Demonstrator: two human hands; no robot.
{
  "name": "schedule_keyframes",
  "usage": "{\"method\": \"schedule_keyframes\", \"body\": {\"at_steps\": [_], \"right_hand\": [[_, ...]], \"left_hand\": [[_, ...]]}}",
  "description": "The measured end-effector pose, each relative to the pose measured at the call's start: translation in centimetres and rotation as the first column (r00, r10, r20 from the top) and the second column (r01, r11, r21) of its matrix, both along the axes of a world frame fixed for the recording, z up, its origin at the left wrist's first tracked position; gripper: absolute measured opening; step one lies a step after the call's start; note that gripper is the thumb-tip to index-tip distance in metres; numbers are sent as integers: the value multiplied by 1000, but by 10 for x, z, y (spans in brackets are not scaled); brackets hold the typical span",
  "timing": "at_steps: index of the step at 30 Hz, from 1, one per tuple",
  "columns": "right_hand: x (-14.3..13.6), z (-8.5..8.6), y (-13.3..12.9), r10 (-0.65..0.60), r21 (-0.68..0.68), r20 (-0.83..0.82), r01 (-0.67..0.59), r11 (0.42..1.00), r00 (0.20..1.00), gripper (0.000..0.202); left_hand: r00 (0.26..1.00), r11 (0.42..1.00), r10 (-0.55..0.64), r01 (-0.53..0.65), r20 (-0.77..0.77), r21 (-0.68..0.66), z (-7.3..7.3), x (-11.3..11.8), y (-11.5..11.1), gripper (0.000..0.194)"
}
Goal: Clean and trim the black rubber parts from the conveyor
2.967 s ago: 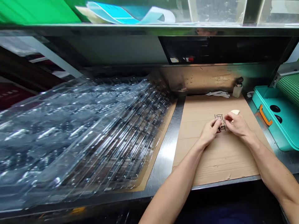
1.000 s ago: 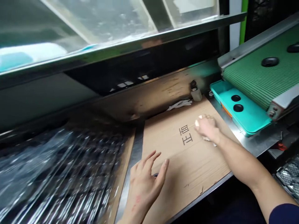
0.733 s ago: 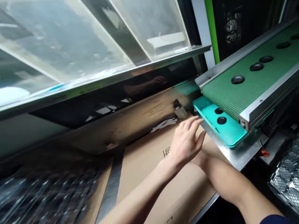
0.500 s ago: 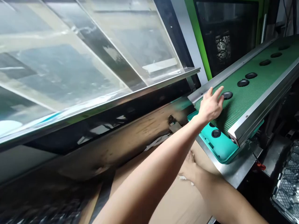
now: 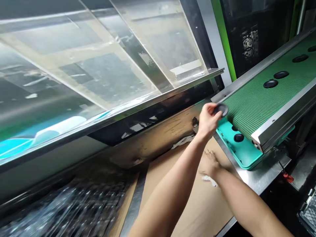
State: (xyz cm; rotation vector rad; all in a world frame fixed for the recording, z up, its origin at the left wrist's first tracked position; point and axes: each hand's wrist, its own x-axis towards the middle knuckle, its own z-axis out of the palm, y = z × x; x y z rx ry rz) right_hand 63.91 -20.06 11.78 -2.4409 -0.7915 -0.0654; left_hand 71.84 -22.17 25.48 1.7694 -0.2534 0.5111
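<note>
A round black disc with a raised rim is pinched between the thumb and fingers of my left hand. That hand is in the air, just off the near end of the green conveyor belt. Lower down, my right hand rests on a brown cardboard sheet, its fingers stretched out. A crumpled white scrap shows at its palm side, partly hidden. Beneath the belt's end, a turquoise tray contains black discs, one of them in plain sight.
Several more black discs lie along the belt, the nearest well behind my left hand. A metal side rail borders the belt. Clear panels slope at the left. Clear plastic trays sit at lower left; a red-handled tool is at right.
My left hand has picked a black disc off the belt and drawn it back left. My right hand stays on the cardboard. The view has shifted, so the scene sits farther right.
</note>
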Motion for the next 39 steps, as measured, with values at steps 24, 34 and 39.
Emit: {"method": "schedule_keyframes", "body": {"at_steps": [24,34,39], "right_hand": [[-47,-9,44,85,-72,289,-67,995,954,48],[-53,-7,48,143,-185,313,-87,979,939,49],[-60,-6,47,67,-180,313,-11,984,947,49]], "left_hand": [[938,207,-254,-185,-236,-961,-159,-155,175,25],[921,214,-278,-216,-271,-953,-167,-149,185,31],[923,211,-248,-244,-293,-947,-166,-149,178,30]]}}
